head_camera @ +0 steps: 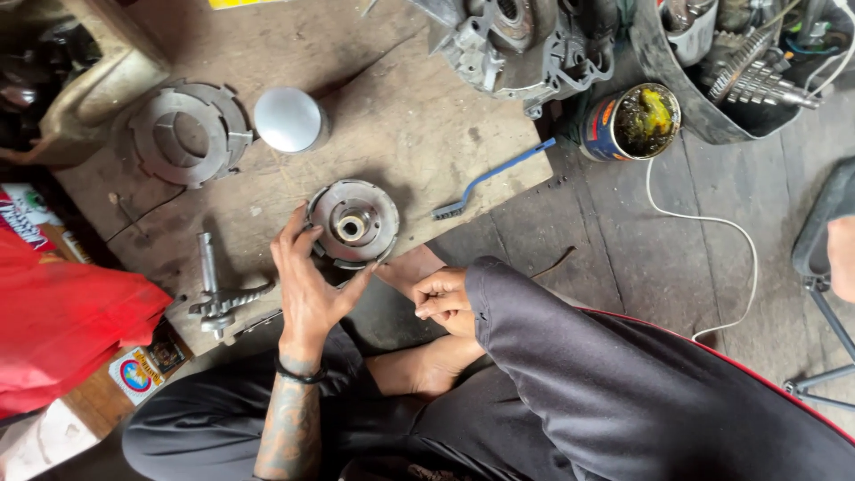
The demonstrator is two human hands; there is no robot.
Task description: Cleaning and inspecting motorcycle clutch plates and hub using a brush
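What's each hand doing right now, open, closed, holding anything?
Left hand: open, fingers spread against the rim of the round metal part.
Right hand: fingers curled in, resting by the foot; whether it holds anything cannot be told.

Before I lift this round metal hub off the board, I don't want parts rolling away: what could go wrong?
The left hand only cups the round hub's edge while the right hand rests apart, so it could slip. The hub sits near the board's front edge, and could drop. The open grease can may tip if bumped.
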